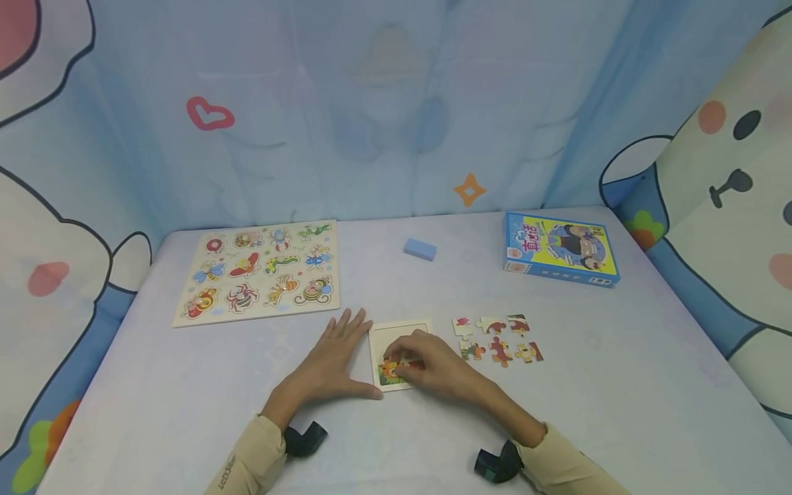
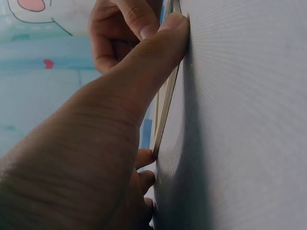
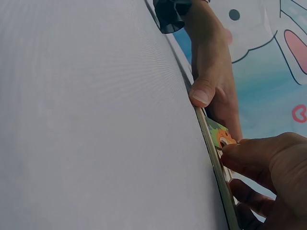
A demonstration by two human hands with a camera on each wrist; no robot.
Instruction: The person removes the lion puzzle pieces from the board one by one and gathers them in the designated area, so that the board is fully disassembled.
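Observation:
A small wooden puzzle tray [image 1: 385, 335] lies on the white cloth between both hands, with colourful pieces [image 1: 388, 372] in its lower part. My left hand [image 1: 331, 364] is spread beside it, thumb at the bottom left corner and index fingertip by the upper left edge. Over the tray, my right hand [image 1: 436, 363] has its thumb and index finger pinched on a puzzle piece at the orange and green picture [image 3: 220, 135]. The curled fingers hide part of that piece. Loose jigsaw pieces [image 1: 500, 352] lie in two rows right of the tray.
Behind the left hand lies a large wooden board [image 1: 207, 320] with insect pictures. A blue block [image 1: 421, 249] sits at the back middle, and a blue and yellow puzzle box [image 1: 559, 247] at the back right. A printed curtain [image 1: 383, 137] hangs along the far edge.

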